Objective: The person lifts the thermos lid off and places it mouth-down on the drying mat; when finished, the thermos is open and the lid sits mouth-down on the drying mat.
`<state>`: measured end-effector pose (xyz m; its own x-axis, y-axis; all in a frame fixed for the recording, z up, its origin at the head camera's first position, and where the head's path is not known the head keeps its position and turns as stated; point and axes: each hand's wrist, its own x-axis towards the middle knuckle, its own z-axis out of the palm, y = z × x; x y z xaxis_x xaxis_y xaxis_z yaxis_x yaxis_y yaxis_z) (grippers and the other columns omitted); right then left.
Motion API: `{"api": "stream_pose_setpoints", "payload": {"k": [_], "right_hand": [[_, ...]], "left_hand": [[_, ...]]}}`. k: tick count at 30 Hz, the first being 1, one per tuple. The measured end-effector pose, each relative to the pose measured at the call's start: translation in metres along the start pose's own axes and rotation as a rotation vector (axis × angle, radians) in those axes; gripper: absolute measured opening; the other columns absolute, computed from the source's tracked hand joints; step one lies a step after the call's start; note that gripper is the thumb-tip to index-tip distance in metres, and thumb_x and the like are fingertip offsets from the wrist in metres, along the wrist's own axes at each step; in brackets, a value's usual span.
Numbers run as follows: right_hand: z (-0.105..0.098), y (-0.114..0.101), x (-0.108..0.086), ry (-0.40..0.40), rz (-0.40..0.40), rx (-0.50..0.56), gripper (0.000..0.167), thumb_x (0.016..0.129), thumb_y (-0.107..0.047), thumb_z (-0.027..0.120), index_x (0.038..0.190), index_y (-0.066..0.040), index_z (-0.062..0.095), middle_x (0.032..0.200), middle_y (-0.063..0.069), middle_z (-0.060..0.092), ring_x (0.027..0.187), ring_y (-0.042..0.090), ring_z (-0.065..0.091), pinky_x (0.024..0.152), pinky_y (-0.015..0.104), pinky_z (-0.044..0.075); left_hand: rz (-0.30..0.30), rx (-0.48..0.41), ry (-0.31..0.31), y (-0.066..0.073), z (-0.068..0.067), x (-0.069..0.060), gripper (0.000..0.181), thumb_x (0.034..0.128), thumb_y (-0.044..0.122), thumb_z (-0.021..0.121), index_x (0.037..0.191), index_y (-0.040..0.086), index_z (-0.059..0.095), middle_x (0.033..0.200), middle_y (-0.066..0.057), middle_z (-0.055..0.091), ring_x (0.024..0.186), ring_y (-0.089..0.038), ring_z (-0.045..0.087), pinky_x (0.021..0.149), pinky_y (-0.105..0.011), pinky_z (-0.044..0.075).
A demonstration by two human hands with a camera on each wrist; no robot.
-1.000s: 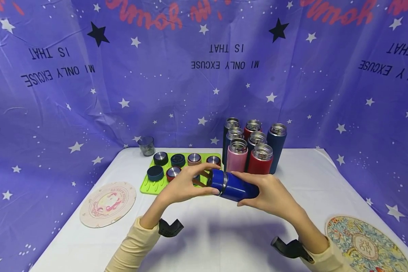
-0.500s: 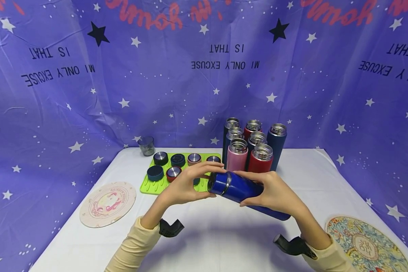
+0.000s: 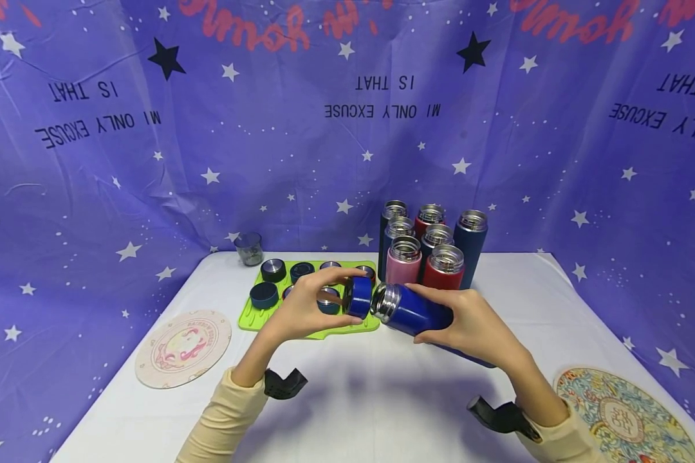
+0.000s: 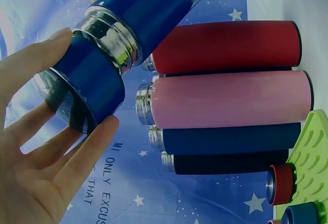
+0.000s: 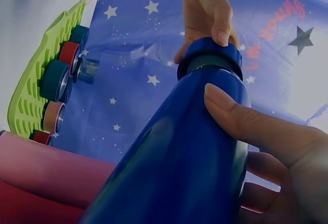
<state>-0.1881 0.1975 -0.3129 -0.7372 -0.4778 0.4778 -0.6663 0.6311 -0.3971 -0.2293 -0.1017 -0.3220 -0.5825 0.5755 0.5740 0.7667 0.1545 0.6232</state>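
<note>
My left hand (image 3: 305,302) pinches a blue screw lid (image 3: 358,297) between thumb and fingers, just off the mouth of a blue thermos bottle (image 3: 414,311). My right hand (image 3: 473,326) grips the body of that bottle, which lies tilted in the air with its steel neck toward the lid. In the left wrist view the bare threaded neck (image 4: 110,38) shows beside the lid. Seen from the right wrist, the bottle's long body (image 5: 174,152) fills the middle, with my thumb along its side.
Several lidless bottles, among them a pink one (image 3: 403,267) and a red one (image 3: 443,273), stand upright at the back. Several lids lie on a green mat (image 3: 255,319). A small glass (image 3: 249,249) and two round mats (image 3: 183,350) (image 3: 620,418) are also there.
The lid has come off the bottle's neck and moved left in my left hand, baring the steel threads. My right hand still holds the bottle in about the same place.
</note>
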Motion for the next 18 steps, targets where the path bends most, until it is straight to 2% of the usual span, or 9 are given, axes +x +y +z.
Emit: {"api": "stream_pose_setpoints", "payload": {"k": [7,9,10,12,14,16,18], "right_hand": [[-0.009,0.001,-0.003,0.009,0.048,0.056,0.088,0.064,-0.034,0.091,0.141,-0.015,0.052,0.121,0.014,0.063,0.101,0.029,0.064,0.086,0.049,0.054],[-0.014,0.001,-0.005,0.016,0.081,0.094,0.085,0.066,-0.036,0.089,0.140,-0.012,0.053,0.119,0.015,0.064,0.099,0.030,0.066,0.084,0.048,0.055],[-0.018,0.001,-0.006,0.020,0.095,0.108,0.083,0.067,-0.036,0.088,0.139,-0.011,0.053,0.118,0.015,0.065,0.098,0.030,0.067,0.083,0.049,0.055],[-0.026,0.001,-0.009,0.037,0.120,0.133,0.080,0.069,-0.036,0.087,0.137,-0.009,0.055,0.115,0.016,0.066,0.098,0.031,0.067,0.082,0.049,0.055],[-0.035,0.002,-0.011,0.071,0.119,0.127,0.079,0.069,-0.034,0.088,0.136,-0.008,0.055,0.115,0.015,0.067,0.098,0.031,0.067,0.081,0.048,0.055],[-0.044,0.004,-0.015,0.116,0.125,0.105,0.079,0.068,-0.030,0.089,0.136,-0.009,0.055,0.115,0.014,0.067,0.096,0.030,0.068,0.080,0.039,0.057],[-0.052,0.005,-0.018,0.169,0.147,0.082,0.080,0.067,-0.027,0.090,0.137,-0.009,0.055,0.115,0.014,0.067,0.096,0.030,0.068,0.079,0.027,0.056]], "left_hand": [[-0.005,0.002,-0.030,-0.007,-0.002,0.000,0.068,0.0746,0.018,0.085,0.135,0.011,0.054,0.124,-0.002,0.058,0.107,-0.018,0.060,0.078,-0.028,0.057],[-0.026,0.004,-0.046,-0.009,-0.003,0.001,0.068,0.0746,0.019,0.085,0.134,0.011,0.053,0.125,0.000,0.057,0.108,-0.017,0.060,0.078,-0.028,0.057],[-0.047,0.006,-0.054,-0.006,-0.004,0.001,0.068,0.0747,0.017,0.085,0.134,0.009,0.052,0.126,-0.001,0.057,0.109,-0.019,0.060,0.078,-0.030,0.057],[-0.084,0.016,-0.066,-0.008,-0.004,0.002,0.069,0.0746,0.016,0.085,0.134,0.008,0.051,0.127,-0.003,0.057,0.111,-0.020,0.060,0.079,-0.031,0.057],[-0.109,0.029,-0.070,-0.013,-0.004,0.003,0.068,0.0748,0.016,0.085,0.133,0.007,0.051,0.126,-0.005,0.058,0.112,-0.022,0.059,0.080,-0.031,0.057],[-0.120,0.041,-0.068,-0.019,-0.003,0.003,0.068,0.0751,0.017,0.085,0.133,0.007,0.051,0.127,-0.006,0.058,0.112,-0.023,0.059,0.080,-0.031,0.057],[-0.117,0.056,-0.063,-0.030,-0.001,0.003,0.067,0.0761,0.023,0.084,0.134,0.012,0.053,0.127,-0.001,0.058,0.112,-0.019,0.058,0.081,-0.029,0.056]]}}
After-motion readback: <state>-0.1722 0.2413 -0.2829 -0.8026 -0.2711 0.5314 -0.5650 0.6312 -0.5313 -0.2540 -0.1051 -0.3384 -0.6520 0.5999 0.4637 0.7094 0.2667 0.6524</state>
